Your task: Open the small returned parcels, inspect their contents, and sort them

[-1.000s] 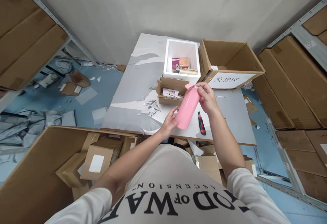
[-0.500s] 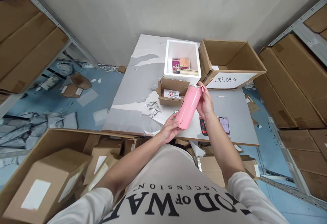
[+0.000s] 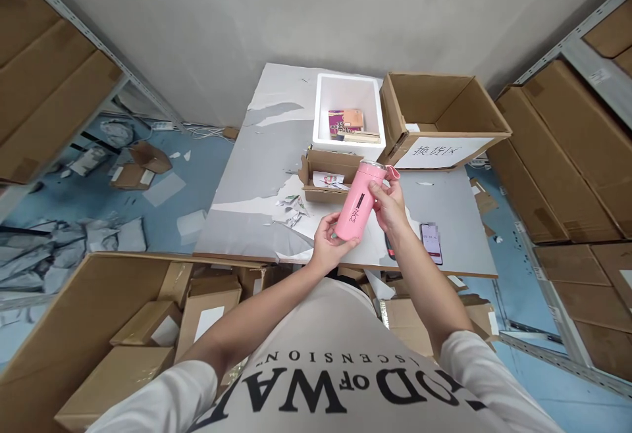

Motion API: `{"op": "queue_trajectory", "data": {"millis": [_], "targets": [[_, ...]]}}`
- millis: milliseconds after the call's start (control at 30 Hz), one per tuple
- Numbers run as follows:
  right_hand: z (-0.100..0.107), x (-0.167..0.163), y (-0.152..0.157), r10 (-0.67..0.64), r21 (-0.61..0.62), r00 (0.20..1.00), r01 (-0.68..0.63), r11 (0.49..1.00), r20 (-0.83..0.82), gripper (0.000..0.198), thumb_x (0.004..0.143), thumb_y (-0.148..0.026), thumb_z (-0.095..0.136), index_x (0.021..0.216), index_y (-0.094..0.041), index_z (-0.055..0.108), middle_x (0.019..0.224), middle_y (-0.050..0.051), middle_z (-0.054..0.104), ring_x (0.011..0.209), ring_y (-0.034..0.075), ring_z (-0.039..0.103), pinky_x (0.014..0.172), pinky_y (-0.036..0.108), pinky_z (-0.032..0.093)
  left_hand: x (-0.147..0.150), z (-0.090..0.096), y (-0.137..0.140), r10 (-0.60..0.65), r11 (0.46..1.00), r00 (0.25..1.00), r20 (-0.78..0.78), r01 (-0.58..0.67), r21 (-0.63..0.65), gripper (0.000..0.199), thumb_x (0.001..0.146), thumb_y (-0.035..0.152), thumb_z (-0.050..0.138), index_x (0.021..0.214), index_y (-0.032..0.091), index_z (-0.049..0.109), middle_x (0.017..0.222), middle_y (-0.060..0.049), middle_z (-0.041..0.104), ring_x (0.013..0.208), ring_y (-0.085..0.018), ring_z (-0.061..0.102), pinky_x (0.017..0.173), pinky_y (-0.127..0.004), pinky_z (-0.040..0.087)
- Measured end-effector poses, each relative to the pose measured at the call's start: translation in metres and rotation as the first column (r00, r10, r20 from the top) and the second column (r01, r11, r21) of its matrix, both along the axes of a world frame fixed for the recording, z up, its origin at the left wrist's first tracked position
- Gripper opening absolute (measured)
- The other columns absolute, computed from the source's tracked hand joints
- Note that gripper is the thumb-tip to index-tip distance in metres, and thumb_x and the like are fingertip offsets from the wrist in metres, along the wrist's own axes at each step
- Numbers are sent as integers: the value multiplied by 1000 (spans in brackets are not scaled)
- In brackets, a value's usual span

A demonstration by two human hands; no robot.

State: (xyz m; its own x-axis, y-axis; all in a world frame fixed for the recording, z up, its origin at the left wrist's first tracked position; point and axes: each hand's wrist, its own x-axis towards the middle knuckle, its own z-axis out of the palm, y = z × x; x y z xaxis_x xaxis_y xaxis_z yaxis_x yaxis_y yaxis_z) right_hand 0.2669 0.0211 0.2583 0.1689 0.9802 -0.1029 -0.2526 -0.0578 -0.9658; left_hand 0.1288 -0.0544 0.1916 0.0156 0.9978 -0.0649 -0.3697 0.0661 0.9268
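Both hands hold a pink bottle [image 3: 360, 204] tilted above the front of the table, its silver-rimmed top to the upper right and dark "NICE" lettering facing me. My left hand [image 3: 330, 243] is wrapped about its base. Near the top, my right hand [image 3: 389, 206] grips the side, thumb across the front, beside the pink strap loop [image 3: 393, 172]. Just behind the bottle stands a small open cardboard box [image 3: 316, 191] with a printed paper inside. A red and black tool [image 3: 390, 247] lies partly hidden under my right forearm.
A white foam box [image 3: 323, 107] holds several books. Beside it stands a large open carton [image 3: 444, 154] with a handwritten label. A phone [image 3: 431, 243] and torn paper [image 3: 293, 208] lie on the table [image 3: 237, 183]. Cartons fill a big box [image 3: 118, 268] at lower left; loaded shelves flank both sides.
The bottle has been turned so its lettering faces me. My left hand has shifted round its base, and my right thumb now lies across its front. The view has moved slightly.
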Motion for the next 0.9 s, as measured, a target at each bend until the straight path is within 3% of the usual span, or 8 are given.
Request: {"op": "queue_trajectory", "data": {"millis": [133,233,300,367,467,600,733,900], "targets": [[-4,0,7,1,50,1000,-2,999,20,73,63,-52,76,123,-32,40,103,1,64,87,20,64,73,36,55,-1,2,-2,-16,1000,1000,22,16,0,86,47,42,89,119,24,46,130,-11,49,117,-25,52,95,-39,47],[-5,0,10,40,89,999,-37,995,-32,62,65,-58,70,116,-30,47,105,2,64,93,22,64,79,40,55,-5,8,-4,-83,985,970,230,114,-127,78,64,61,73,127,25,44,134,-13,49,121,-29,51,93,-43,47],[-4,-1,11,93,99,993,-86,991,-69,60,67,-64,65,111,-27,50,105,4,65,97,25,64,82,44,55,-9,12,-4,-210,916,883,421,327,-230,72,76,71,52,128,21,46,131,-16,54,119,-32,54,92,-47,47],[-2,-2,10,148,103,984,-139,985,-95,62,66,-69,60,110,-25,53,106,6,66,100,28,63,84,48,53,-12,16,-3,-310,814,767,561,520,-261,74,79,72,44,126,15,51,124,-19,60,115,-33,58,95,-49,45],[0,-3,9,181,110,973,-166,980,-141,67,64,-70,60,111,-23,54,106,8,67,102,30,63,86,52,52,-14,16,0,-327,759,690,646,598,-255,69,80,65,48,121,10,56,118,-20,64,112,-31,61,100,-46,43],[-2,-2,11,195,127,970,-177,976,-145,73,64,-74,59,116,-23,54,108,10,67,104,31,62,86,53,52,-11,13,3,-283,776,711,644,564,-282,58,79,55,58,117,11,59,116,-16,65,108,-27,63,103,-42,43],[-12,8,14,102,106,994,-97,990,-41,71,67,-73,59,121,-28,51,118,8,63,109,29,60,86,49,52,-9,13,6,-258,840,783,565,471,-269,61,70,49,71,120,17,56,118,-12,64,107,-28,63,103,-46,43],[-2,31,13,-27,206,986,-7,979,164,69,73,-67,61,133,-39,41,144,4,43,128,25,46,90,43,51,-12,12,10,-221,908,870,442,349,-233,69,61,40,81,120,20,50,122,-11,59,109,-25,60,97,-44,47]]}}
